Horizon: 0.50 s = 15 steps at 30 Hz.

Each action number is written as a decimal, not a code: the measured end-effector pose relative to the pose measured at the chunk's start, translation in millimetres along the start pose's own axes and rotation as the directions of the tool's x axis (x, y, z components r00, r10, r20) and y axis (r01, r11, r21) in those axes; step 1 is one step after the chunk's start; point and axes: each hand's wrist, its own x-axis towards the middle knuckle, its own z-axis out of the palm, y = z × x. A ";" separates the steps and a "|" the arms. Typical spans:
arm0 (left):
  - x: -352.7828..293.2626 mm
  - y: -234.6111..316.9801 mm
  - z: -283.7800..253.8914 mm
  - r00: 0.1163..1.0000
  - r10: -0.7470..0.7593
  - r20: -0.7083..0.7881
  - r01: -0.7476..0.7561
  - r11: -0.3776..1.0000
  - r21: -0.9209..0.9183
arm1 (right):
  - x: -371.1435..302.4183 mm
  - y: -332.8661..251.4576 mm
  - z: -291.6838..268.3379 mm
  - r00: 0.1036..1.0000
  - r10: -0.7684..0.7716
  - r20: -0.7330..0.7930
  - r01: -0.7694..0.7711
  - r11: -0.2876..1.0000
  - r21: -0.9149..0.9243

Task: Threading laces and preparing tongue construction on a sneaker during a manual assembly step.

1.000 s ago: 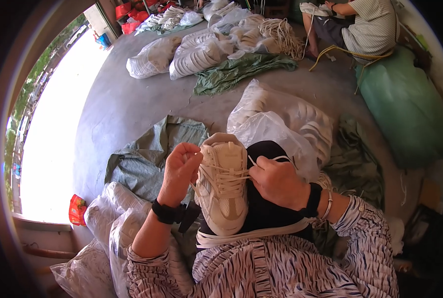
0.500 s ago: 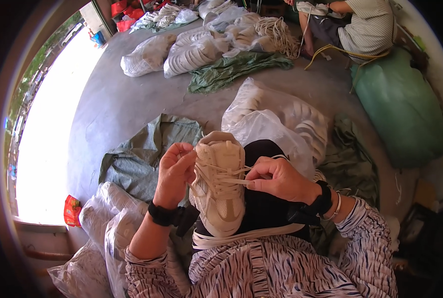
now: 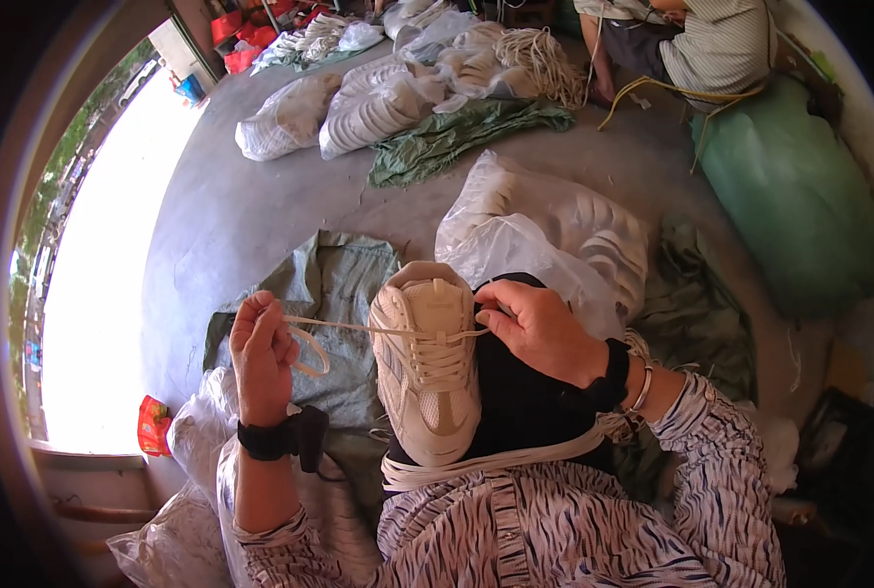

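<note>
A beige sneaker (image 3: 427, 372) rests on my dark-clad lap, its toe toward me, with flat laces crossing its front. My left hand (image 3: 263, 353) is out to the left of it, closed on a cream shoelace (image 3: 334, 324) that runs taut to the upper eyelets; a loose loop hangs below the fingers. At the sneaker's right upper edge is my right hand (image 3: 540, 328), its thumb and forefinger pinched together. Whatever lies between those fingertips is hidden. A bundle of cream laces (image 3: 496, 465) lies across my lap.
Clear bags of shoes (image 3: 564, 225) sit just ahead, with more bagged shoes (image 3: 383, 103) farther off. Green sacking (image 3: 344, 269) lies ahead to the left. A large green sack (image 3: 799, 196) stands at right, near a seated person (image 3: 716, 54). Plastic bags (image 3: 201, 421) are at left.
My left hand has moved left, drawing the shoelace out taut from the sneaker. My right hand has shifted slightly up and left to the sneaker's edge. The lacing lies tighter.
</note>
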 end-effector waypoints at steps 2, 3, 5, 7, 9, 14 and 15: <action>-0.8 -2.1 1.6 0.999 0.026 -0.030 -0.022 0.990 0.138 | 2.8 -1.8 3.6 0.997 -0.002 0.071 0.010 0.993 -0.118; -0.4 -3.0 -0.6 0.999 0.022 -0.025 -0.019 0.990 0.140 | 2.1 0.3 7.7 0.993 -0.023 0.118 0.052 0.967 -0.249; -1.6 -3.2 -10.6 0.999 0.020 -0.029 -0.015 0.988 0.155 | 1.1 2.8 9.3 0.987 -0.023 0.156 0.070 0.951 -0.302; -6.0 -10.9 -19.3 0.998 0.013 -0.066 0.002 0.977 0.213 | -5.2 -1.6 0.0 0.984 0.009 0.176 0.034 0.970 -0.242; -10.9 -27.3 -38.9 0.998 -0.013 -0.057 0.031 0.949 0.313 | -14.0 4.1 -5.6 0.976 0.016 0.217 0.025 0.983 -0.182; -11.8 -70.9 -82.6 0.998 -0.003 0.062 -0.046 0.639 0.768 | -22.8 28.7 -32.0 0.989 0.127 -0.070 -0.132 0.988 -0.084; -9.7 -72.9 -89.7 0.984 0.054 0.169 -0.175 0.473 0.864 | -20.2 32.2 -36.7 0.991 0.105 -0.080 -0.112 0.990 -0.083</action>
